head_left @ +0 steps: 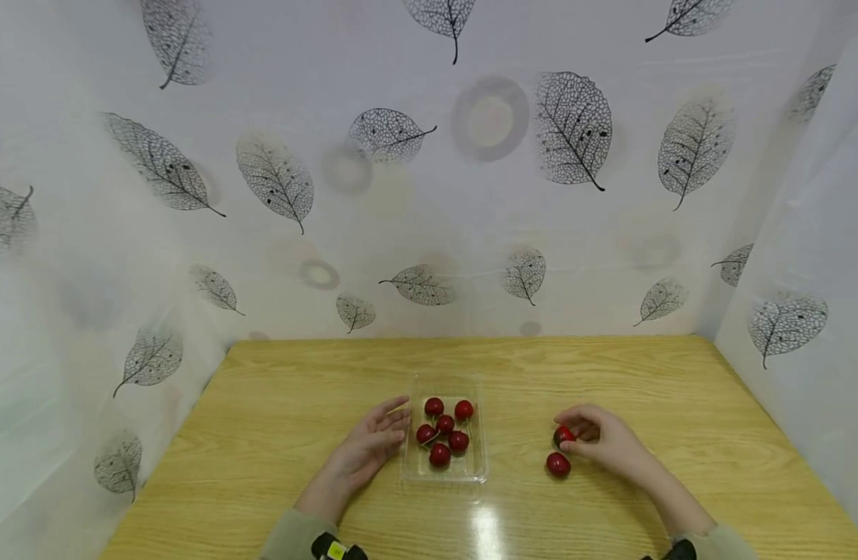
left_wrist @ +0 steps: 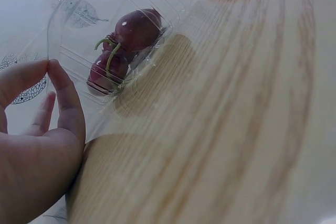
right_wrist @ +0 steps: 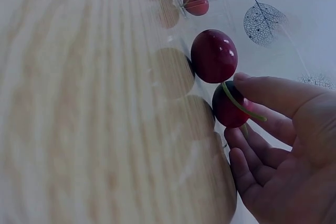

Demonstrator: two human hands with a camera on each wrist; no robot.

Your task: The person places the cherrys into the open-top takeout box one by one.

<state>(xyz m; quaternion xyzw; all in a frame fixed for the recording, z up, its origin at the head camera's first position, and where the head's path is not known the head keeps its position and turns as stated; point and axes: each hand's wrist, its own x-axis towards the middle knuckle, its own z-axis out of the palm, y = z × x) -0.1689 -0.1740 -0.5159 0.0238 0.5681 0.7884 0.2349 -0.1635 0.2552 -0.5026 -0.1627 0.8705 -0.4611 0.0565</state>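
A clear plastic box (head_left: 481,473) stands mid-table with several dark red cherries (head_left: 439,455) in it, some with green stems. My left hand (head_left: 372,445) is at the box's left side, thumb and a fingertip pinching its rim in the left wrist view. To the right of the box, my right hand (head_left: 606,442) pinches a cherry (right_wrist: 230,106) with a green stem between thumb and fingers, low at the table. Another loose cherry (head_left: 558,465) lies just in front of it, nearer the table's front. The far side of the pinched cherry is hidden by the fingers.
The wooden table (head_left: 316,373) carries the box and the loose cherries. Behind it and at both sides hangs a pale covering (head_left: 429,218) printed with dark leaf skeletons. A bright light reflection shows on the tabletop in front of the box.
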